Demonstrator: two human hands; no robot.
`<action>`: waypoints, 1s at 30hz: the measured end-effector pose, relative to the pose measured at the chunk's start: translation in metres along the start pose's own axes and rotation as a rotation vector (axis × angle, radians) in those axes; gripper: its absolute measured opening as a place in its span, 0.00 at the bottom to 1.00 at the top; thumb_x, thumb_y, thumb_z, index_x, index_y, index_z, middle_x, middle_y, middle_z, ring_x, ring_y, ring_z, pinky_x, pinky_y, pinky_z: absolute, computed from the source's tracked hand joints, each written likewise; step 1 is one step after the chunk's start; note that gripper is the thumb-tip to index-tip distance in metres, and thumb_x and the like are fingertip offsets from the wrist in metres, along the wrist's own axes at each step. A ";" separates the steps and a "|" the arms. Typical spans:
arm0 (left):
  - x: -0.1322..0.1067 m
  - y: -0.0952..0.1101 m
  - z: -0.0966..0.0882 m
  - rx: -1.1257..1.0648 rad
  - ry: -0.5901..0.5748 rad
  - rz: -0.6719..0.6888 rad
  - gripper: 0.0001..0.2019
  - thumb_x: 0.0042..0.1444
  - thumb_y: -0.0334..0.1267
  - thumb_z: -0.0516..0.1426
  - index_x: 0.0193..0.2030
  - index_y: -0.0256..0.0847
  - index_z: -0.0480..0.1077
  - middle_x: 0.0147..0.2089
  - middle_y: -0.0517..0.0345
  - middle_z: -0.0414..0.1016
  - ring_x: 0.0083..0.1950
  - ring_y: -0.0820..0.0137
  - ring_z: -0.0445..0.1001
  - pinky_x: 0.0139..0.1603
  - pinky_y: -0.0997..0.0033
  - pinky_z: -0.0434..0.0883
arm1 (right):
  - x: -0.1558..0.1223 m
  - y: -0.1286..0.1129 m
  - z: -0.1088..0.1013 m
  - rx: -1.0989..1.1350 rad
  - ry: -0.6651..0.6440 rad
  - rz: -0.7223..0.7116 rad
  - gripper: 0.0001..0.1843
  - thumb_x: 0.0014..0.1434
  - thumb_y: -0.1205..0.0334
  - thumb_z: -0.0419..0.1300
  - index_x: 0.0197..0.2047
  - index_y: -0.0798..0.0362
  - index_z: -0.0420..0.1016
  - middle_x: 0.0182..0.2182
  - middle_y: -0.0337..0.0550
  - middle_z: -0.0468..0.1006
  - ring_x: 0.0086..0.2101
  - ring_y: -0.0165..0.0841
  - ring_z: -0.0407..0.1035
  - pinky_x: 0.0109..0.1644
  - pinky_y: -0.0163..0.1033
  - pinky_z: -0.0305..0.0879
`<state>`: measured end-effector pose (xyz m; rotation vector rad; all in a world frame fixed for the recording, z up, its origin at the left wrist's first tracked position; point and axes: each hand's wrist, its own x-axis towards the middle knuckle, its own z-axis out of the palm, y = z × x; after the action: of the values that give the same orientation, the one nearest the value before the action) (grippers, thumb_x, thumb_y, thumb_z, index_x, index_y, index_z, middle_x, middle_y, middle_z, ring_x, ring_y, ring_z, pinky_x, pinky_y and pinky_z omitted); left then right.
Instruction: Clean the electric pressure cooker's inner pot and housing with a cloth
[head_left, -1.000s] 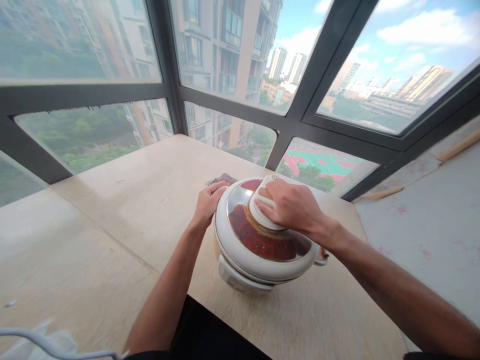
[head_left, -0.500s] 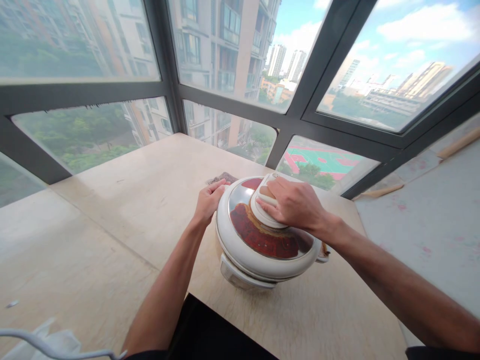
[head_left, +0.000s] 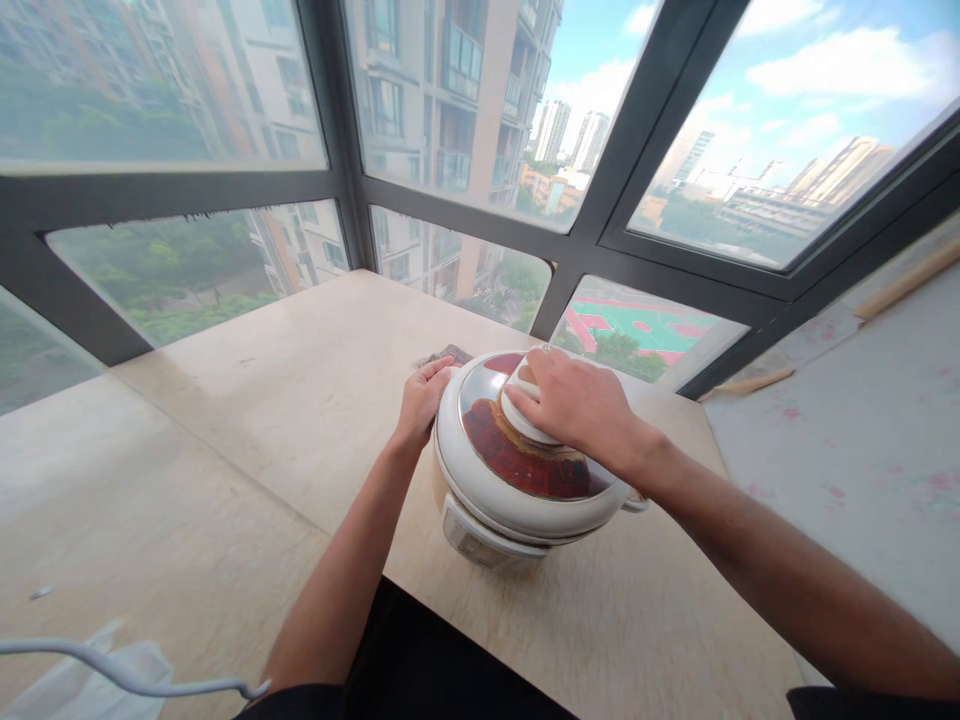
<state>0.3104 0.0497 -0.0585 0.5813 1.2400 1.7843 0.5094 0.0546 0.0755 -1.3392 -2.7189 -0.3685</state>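
Note:
A white electric cooking pot [head_left: 491,540] stands on the tabletop, with a control panel on its front and a looped side handle [head_left: 636,503] at the right. Its lid [head_left: 525,465] has a white rim and a shiny, reddish-brown see-through middle. Closed at the pot's left edge, my left hand [head_left: 421,402] grips the side there; the part under its fingers is hidden. My right hand [head_left: 581,395] is wrapped round the white lid handle [head_left: 517,405] on top. The lid sits on the pot.
Behind the pot lies a dark brown patterned cloth-like piece [head_left: 450,355]. A grey-white cable [head_left: 135,680] and crumpled clear plastic [head_left: 112,670] are at the front left. Windows with dark frames [head_left: 577,255] border the light tabletop [head_left: 225,430]; a floral wall [head_left: 840,480] stands right.
The pot and lid have shifted slightly away from me, with my right hand moving along on the lid handle. Both hands keep their holds. The camera view has moved a little.

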 end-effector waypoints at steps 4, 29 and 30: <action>0.002 -0.002 -0.001 -0.002 -0.010 -0.001 0.25 0.42 0.41 0.68 0.49 0.34 0.77 0.43 0.49 0.81 0.38 0.67 0.77 0.42 0.68 0.72 | 0.007 0.003 -0.001 0.030 -0.055 -0.074 0.18 0.70 0.48 0.49 0.48 0.51 0.73 0.46 0.47 0.79 0.41 0.41 0.74 0.34 0.40 0.53; 0.004 -0.005 -0.003 0.001 -0.019 0.033 0.23 0.43 0.42 0.68 0.48 0.35 0.79 0.45 0.49 0.81 0.40 0.67 0.77 0.43 0.68 0.72 | 0.007 0.005 0.002 -0.057 -0.020 -0.189 0.16 0.68 0.55 0.51 0.50 0.55 0.73 0.45 0.50 0.77 0.40 0.40 0.72 0.31 0.41 0.47; 0.004 -0.005 -0.004 0.000 -0.026 0.034 0.23 0.43 0.42 0.68 0.48 0.35 0.79 0.46 0.48 0.81 0.40 0.67 0.77 0.43 0.68 0.72 | 0.008 0.007 0.003 -0.064 -0.024 -0.211 0.17 0.68 0.55 0.51 0.50 0.56 0.73 0.45 0.51 0.77 0.40 0.41 0.72 0.31 0.41 0.46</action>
<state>0.3079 0.0516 -0.0648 0.6272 1.2185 1.7992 0.5102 0.0658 0.0754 -1.0786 -2.8998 -0.4620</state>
